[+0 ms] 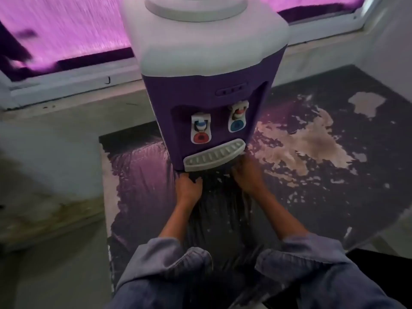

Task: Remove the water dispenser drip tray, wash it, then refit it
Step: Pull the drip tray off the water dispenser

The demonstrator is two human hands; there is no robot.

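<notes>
A purple and white water dispenser [207, 85] stands on a dark worn mat [312, 175]. Its grey slotted drip tray [215, 155] sits fitted at the dispenser's base, below two taps, one with a red button [200, 137] and one with a blue button [236, 126]. My left hand [188, 186] rests just under the tray's left end, fingers curled toward the base. Under the tray's right end, my right hand [245, 175] has its fingertips tucked beneath the edge. Whether either hand grips the tray or the dispenser base is hidden.
The mat's surface is peeled in pale patches [307, 143] to the right. A white-framed window [66, 41] with pink light runs behind the dispenser. Bare concrete floor [44, 175] lies to the left. My grey sleeves [160, 264] fill the bottom.
</notes>
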